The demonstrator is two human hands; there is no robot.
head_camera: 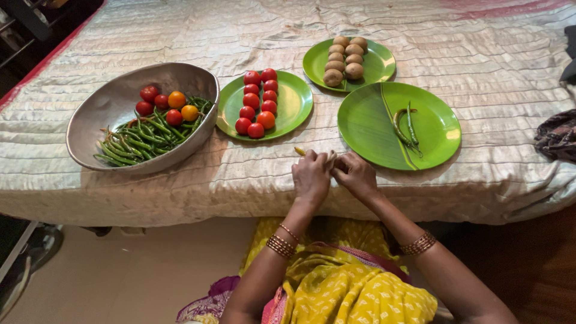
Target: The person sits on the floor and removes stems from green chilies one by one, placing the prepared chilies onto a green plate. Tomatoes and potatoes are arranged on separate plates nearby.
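Left hand [311,175] and right hand [355,174] pinching one thin yellowish chilli [300,151] at near bed edge, round green plastic plate [438,129] just beyond, bare quilted cloth [480,54] far right.

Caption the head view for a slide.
Both hands grip a small yellow-green chilli beside sorted vegetable plates.

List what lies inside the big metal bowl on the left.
The metal bowl holds a heap of green chillies with red and orange tomatoes resting on top. Whatever lies beneath the heap, and the bowl's bottom there, is covered.
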